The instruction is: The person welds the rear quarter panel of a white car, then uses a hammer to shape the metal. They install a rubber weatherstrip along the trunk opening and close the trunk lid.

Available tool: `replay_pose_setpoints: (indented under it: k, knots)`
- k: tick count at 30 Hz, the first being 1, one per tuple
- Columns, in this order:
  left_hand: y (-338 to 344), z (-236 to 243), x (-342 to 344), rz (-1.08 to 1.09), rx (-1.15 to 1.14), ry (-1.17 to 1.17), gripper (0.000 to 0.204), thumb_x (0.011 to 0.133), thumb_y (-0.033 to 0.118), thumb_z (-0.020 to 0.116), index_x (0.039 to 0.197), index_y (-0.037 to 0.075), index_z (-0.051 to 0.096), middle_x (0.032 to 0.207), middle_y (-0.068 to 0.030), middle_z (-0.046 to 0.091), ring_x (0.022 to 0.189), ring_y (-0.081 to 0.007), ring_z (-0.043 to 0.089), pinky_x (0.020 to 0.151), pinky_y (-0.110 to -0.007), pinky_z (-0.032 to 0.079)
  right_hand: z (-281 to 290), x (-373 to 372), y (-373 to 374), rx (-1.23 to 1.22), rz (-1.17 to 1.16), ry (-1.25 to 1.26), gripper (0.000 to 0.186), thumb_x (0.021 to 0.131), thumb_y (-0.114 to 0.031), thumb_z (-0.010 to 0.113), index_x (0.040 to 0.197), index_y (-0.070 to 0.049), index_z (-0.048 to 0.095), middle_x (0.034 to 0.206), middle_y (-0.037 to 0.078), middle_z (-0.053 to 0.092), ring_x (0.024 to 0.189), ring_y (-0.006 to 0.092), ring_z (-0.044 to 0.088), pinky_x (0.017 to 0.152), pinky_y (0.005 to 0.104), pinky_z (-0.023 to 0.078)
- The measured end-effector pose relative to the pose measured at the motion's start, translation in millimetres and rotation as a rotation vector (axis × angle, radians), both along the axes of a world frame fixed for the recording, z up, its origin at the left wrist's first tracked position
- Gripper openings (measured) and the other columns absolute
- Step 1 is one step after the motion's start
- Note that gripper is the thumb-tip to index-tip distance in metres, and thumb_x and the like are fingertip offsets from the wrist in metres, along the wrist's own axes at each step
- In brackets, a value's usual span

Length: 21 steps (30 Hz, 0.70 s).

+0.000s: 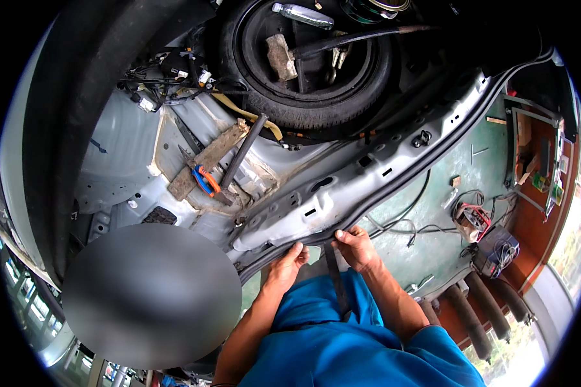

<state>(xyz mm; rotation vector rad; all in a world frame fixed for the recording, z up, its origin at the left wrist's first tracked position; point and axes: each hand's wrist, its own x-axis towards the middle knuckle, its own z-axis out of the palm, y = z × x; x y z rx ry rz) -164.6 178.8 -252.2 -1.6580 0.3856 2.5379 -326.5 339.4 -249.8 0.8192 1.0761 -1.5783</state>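
Both hands are closed on the black rubber seal strip (pixel 368 205) that runs along the lower lip of the open car boot. The left hand (pixel 285 266) pinches it from below, thumb over the top, and the right hand (pixel 357 248) clamps it just beside, fingers curled over the edge. The strip sits right in the fingers and runs on up and to the right along the grey metal sill (pixel 342 187). Past the sill, in the boot floor, lie one pair of orange-handled pliers (pixel 206 180), one wooden board (pixel 208 159) and one dark metal bar (pixel 242 151). Further in sits one spare tyre (pixel 306 61), with one hammer (pixel 281 56) and one silver bottle (pixel 301 15) in its well.
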Motion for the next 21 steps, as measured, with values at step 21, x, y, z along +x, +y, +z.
replay_pose_setpoints:
  k: [21]
  knots:
    - [12, 2, -17, 0.247, 0.118, 0.039, 0.024, 0.1, 0.017, 0.07, 0.12, 0.006, 0.065, 0.1, -0.0083, 0.073, 0.089, -0.0187, 0.071, 0.081, -0.033, 0.062, 1, 13, -32, 0.14, -0.045, 0.082, 0.018, 0.092, -0.004, 0.074, 0.109, -0.002, 0.071, 0.1, 0.005, 0.075, 0.085, 0.0164, 0.069, 0.076, 0.0302, 0.056]
